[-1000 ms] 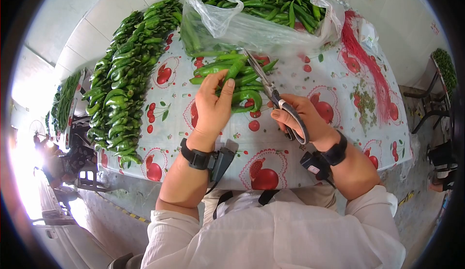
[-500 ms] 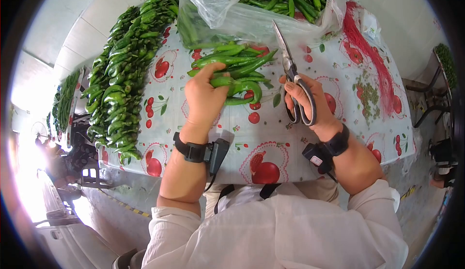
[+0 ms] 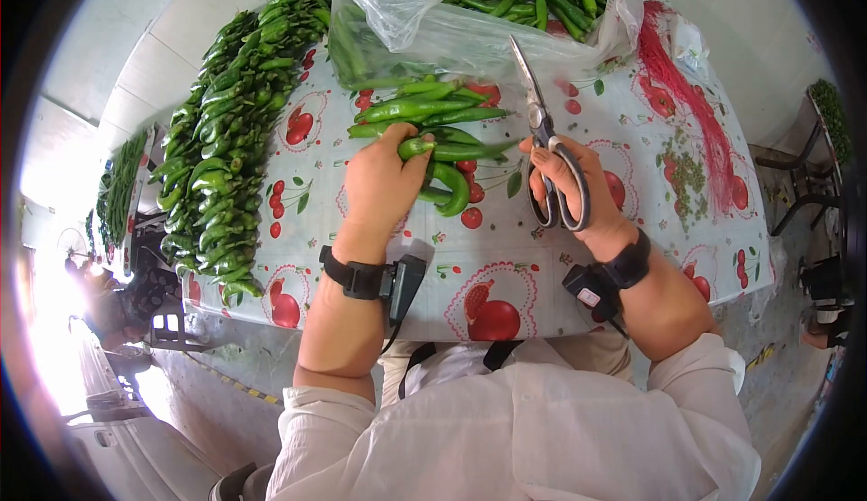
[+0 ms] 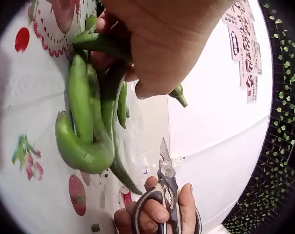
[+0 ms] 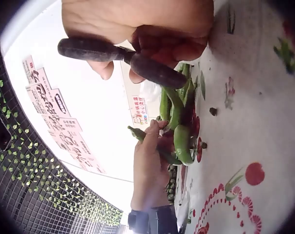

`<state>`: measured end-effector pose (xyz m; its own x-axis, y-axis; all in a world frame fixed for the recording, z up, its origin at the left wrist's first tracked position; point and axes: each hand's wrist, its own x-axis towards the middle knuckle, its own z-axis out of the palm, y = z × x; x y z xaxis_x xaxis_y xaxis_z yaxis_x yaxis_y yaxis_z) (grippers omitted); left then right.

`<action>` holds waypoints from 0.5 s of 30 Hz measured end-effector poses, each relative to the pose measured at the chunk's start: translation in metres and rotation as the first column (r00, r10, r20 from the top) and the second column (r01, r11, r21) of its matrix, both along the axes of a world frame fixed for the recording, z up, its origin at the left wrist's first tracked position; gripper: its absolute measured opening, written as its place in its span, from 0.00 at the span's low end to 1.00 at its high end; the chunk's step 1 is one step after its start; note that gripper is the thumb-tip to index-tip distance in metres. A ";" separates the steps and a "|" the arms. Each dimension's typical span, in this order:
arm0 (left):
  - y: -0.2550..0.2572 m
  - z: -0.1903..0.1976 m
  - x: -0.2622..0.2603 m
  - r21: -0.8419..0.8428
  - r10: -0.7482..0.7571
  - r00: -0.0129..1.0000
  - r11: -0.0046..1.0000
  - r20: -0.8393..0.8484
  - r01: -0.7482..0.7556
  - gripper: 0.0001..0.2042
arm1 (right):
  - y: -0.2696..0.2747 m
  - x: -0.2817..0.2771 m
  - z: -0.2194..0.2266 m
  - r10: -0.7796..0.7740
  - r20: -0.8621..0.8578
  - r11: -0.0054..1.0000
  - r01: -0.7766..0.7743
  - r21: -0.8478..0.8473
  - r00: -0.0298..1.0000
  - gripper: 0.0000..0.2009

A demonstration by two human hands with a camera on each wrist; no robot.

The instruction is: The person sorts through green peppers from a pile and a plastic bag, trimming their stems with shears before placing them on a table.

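Note:
My left hand (image 3: 384, 185) pinches a long green chili pepper (image 3: 479, 152) between thumb and fingers. Its stem end (image 4: 179, 96) pokes out past the hand in the left wrist view. A small heap of green peppers (image 3: 411, 108) lies on the tablecloth just beyond that hand, and one strongly curved pepper (image 3: 454, 192) lies on the near side. In my right hand (image 3: 591, 199) is a pair of scissors (image 3: 539, 122) with dark handles, gripped by the loops. The blades point away from me, to the right of the peppers.
A clear plastic bag (image 3: 470, 36) full of green peppers stands at the back of the table. Long rows of strung peppers (image 3: 226, 131) run along the left. Red string (image 3: 691, 95) and small green trimmings (image 3: 685, 180) lie on the right side of the fruit-print tablecloth (image 3: 406, 316).
The scissors have swung right, from beside the pepper in my left hand to pointing away. My left hand has dropped to the heap and lifted a pepper from it.

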<state>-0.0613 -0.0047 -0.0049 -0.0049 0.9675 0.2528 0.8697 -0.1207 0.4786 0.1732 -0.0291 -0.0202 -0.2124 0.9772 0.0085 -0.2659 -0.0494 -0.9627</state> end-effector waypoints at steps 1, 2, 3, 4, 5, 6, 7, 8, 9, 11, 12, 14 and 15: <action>0.001 -0.002 0.000 0.069 -0.017 0.999 0.997 0.037 0.014 0.12 | 0.000 0.000 0.000 -0.004 -0.004 1.000 0.004 0.002 1.000 0.13; 0.002 -0.004 -0.001 0.139 -0.036 0.997 0.990 0.073 0.026 0.12 | 0.000 0.000 0.000 -0.001 0.001 1.000 0.001 0.008 1.000 0.13; 0.003 -0.004 -0.001 0.208 -0.058 0.993 0.978 0.107 0.035 0.11 | -0.001 0.000 0.001 0.002 0.005 1.000 -0.003 0.014 1.000 0.14; 0.003 -0.004 -0.001 0.225 -0.084 0.981 0.974 0.177 0.043 0.10 | -0.001 0.000 0.001 0.005 0.010 1.000 -0.006 0.021 1.000 0.14; 0.003 -0.002 -0.001 0.242 -0.111 0.963 0.969 0.246 0.050 0.10 | -0.001 0.001 0.003 0.030 0.045 0.999 -0.032 0.043 0.999 0.14; 0.003 -0.001 -0.001 0.259 -0.138 0.940 0.964 0.313 0.055 0.10 | -0.001 0.002 0.006 0.053 0.080 0.996 -0.058 0.063 0.995 0.14; 0.003 -0.002 0.000 0.269 -0.157 0.895 0.962 0.417 0.044 0.09 | -0.001 0.002 0.008 0.075 0.115 0.993 -0.085 0.083 0.990 0.14; 0.003 -0.005 0.001 0.277 -0.176 0.839 0.960 0.515 0.031 0.09 | -0.001 0.002 0.007 0.103 0.119 0.989 -0.115 0.091 0.987 0.15; 0.004 -0.007 0.002 0.283 -0.193 0.772 0.959 0.606 0.018 0.09 | -0.002 0.002 0.006 0.132 0.123 0.985 -0.144 0.098 0.984 0.15; 0.006 -0.014 -0.002 0.314 -0.287 0.688 0.945 0.667 0.090 0.11 | -0.004 0.001 0.004 0.188 0.132 0.973 -0.203 0.113 0.973 0.17; 0.006 -0.013 -0.002 0.332 -0.331 0.640 0.935 0.693 0.124 0.12 | -0.005 0.000 0.005 0.202 0.132 0.970 -0.217 0.112 0.970 0.17; 0.001 -0.007 0.002 0.310 -0.357 0.372 0.933 0.857 0.182 0.15 | -0.006 -0.001 0.006 0.231 0.129 0.964 -0.245 0.107 0.964 0.16; -0.003 -0.002 0.005 0.305 -0.350 0.222 0.928 0.910 0.213 0.16 | -0.005 0.000 0.006 0.245 0.149 0.959 -0.261 0.108 0.958 0.16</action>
<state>-0.0562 -0.0073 -0.0066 -0.0356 0.9316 0.3618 -0.2877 -0.3563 0.8890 0.1733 -0.0344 -0.0138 -0.4600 0.8841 0.0821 -0.1299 0.0245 -0.9912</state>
